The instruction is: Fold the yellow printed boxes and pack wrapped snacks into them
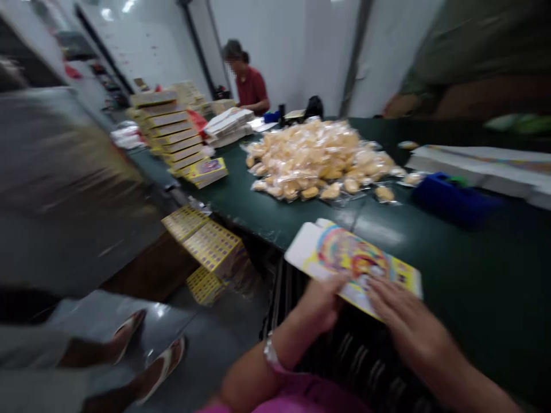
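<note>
A flat printed carton (370, 261), yellow with a colourful picture and a white end flap, lies slanted over the near edge of the green table (241, 201). My left hand (322, 301) grips its lower edge, fingers closed on the card. My right hand (398, 310) rests on the printed face with its fingers stretched out flat. Beyond the carton is a large heap of yellowish pieces in clear wrappers (314, 155). A blue tape dispenser (451, 198), blurred, stands to the right of the heap.
Stacked yellow boxes (176, 132) stand at the table's left end, with white flat cartons (230, 126) behind. More flat cartons (486, 166) lie at the right. Packed boxes (210, 241) sit below the left edge. A person in red (252, 86) works at the back; sandalled feet show lower left.
</note>
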The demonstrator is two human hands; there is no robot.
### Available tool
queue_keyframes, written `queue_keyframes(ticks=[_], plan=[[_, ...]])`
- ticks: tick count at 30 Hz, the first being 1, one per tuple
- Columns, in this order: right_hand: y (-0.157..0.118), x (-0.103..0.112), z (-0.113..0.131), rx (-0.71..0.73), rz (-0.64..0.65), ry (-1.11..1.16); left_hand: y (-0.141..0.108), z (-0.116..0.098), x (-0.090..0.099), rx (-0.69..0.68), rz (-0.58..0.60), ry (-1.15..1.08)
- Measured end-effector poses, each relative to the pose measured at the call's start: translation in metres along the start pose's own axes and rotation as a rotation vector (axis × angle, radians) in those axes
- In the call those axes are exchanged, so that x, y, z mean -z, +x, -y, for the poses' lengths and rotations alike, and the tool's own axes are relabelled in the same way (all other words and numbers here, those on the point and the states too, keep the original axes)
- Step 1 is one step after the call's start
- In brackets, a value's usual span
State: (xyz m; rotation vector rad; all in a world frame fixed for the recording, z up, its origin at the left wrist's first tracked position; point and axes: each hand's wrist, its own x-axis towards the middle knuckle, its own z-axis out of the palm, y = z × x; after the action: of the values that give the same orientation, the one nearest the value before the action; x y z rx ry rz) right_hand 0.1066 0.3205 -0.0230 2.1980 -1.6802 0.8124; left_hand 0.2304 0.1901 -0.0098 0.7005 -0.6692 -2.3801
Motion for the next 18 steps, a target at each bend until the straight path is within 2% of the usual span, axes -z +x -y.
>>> queue_keyframes(ticks=[2,4,6,8,10,13,14,15,16,18], plan=[[0.013,0.003,0.001,0.029,0.069,-0.018,0.003,-0.014,0.014,-0.025,-0.048,0.017],[0.028,0.016,0.000,0.001,0.110,0.030,0.007,-0.024,0.026,-0.041,-0.067,0.076],[0.040,0.030,-0.006,-0.158,0.025,0.053,0.008,-0.030,0.030,-0.028,-0.054,0.152],[0.049,0.038,-0.016,-0.396,-0.061,0.099,0.008,-0.033,0.028,-0.010,-0.024,0.210],[0.055,0.038,-0.027,-0.600,0.024,0.330,0.010,-0.034,0.025,0.001,0.010,0.249],[0.060,0.033,-0.037,-0.760,0.186,0.697,0.016,-0.041,0.029,0.021,0.056,0.345],[0.060,0.033,-0.037,-0.795,0.196,0.722,0.018,-0.045,0.033,-0.037,0.033,0.405],[0.061,0.036,-0.037,-0.817,0.190,0.694,0.018,-0.051,0.036,-0.154,-0.021,0.484],[0.063,0.040,-0.036,-0.812,0.190,0.635,0.018,-0.056,0.038,-0.319,-0.097,0.580],[0.069,0.051,-0.033,-0.716,0.220,0.486,0.013,-0.062,0.038,-0.666,-0.209,0.806]])
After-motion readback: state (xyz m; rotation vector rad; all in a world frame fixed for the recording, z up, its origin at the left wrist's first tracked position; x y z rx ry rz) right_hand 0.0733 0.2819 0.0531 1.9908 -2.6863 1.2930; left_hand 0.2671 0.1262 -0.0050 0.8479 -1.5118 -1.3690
